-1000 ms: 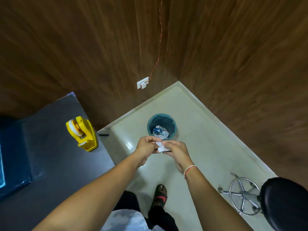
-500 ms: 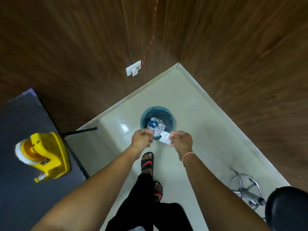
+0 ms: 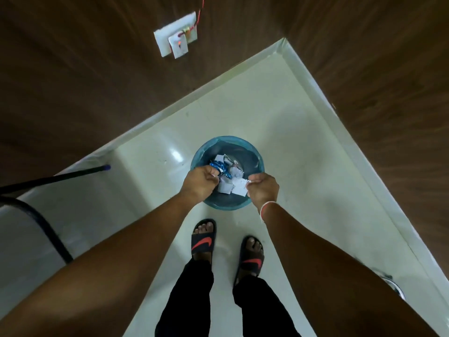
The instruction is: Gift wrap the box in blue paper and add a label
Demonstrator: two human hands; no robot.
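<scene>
Standing over a pale floor (image 3: pixel 279 122), the person looks straight down at both forearms, which reach forward over a bin. At far left, a dark table leg (image 3: pixel 56 177) runs across the floor, with a black curved bar (image 3: pixel 46 229) nearer the viewer. On the wood-panelled wall (image 3: pixel 85 81) at the far side, a white socket plate (image 3: pixel 176 34) carries a plug with a red wire (image 3: pixel 199 14) leading up out of view. The left hand (image 3: pixel 200 182) is above the near-left rim of the bin, fingers curled into a fist; whether they hold anything cannot be told. The round blue bin (image 3: pixel 255 161) stands on the floor in the corner and holds white paper scraps (image 3: pixel 233 171) and a crumpled piece of shiny blue wrapping paper (image 3: pixel 220 167). The right hand (image 3: pixel 263 188), with a pale band (image 3: pixel 267 206) at the wrist, is above the near-right rim, its fingers pinching a small white paper piece (image 3: pixel 239 188) over the bin opening. Near the viewer, two feet in dark slides (image 3: pixel 203 239) with red marks stand just short of the bin. At the lower right edge, part of a chrome stool base (image 3: pixel 393 287) shows. The gift box is not in view.
</scene>
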